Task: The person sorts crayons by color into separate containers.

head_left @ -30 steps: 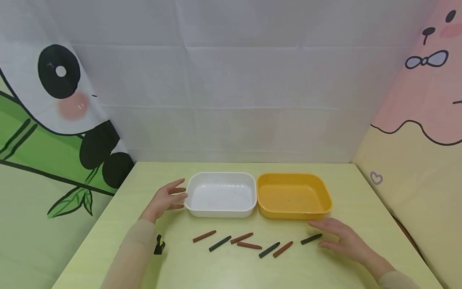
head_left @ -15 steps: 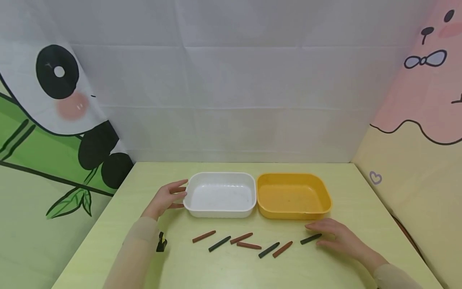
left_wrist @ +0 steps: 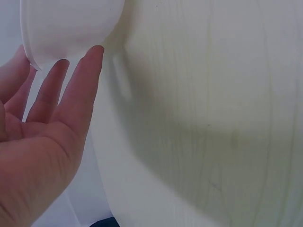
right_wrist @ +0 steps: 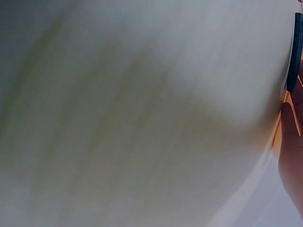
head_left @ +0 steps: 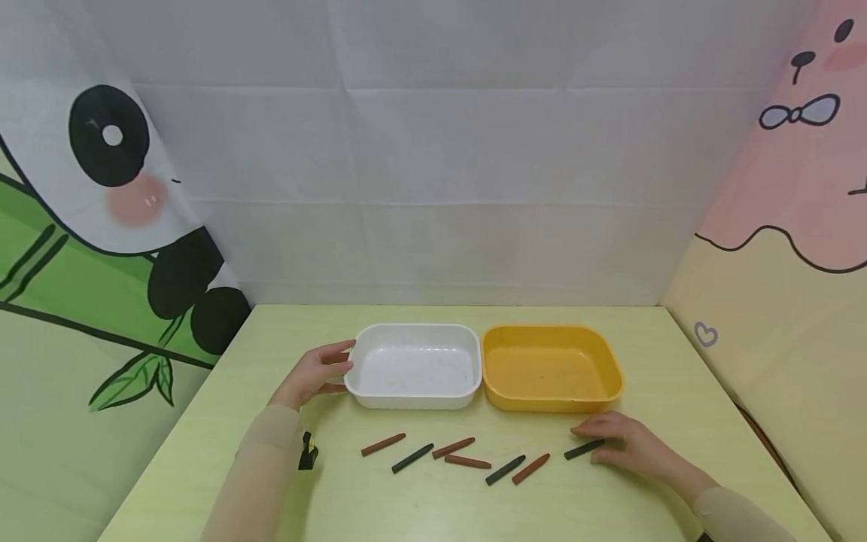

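At the left end of the white tray, my left hand has its fingers extended against the rim. The left wrist view shows those fingers straight, at the white tray's wall. My right hand is low over the table around a dark crayon, thumb and fingers spread on either side of it. In the right wrist view that dark crayon appears at the edge, just above the thumb; the other fingers are mostly cut off.
A yellow tray stands against the white one. In front of both lie several loose crayons, such as a brown crayon, a dark crayon and another dark crayon. A pale backdrop closes off the table's far edge.
My right hand has moved slightly left, and its thumb and fingers are nearer the dark crayon. The left hand has barely shifted; the trays and crayons stay in place.
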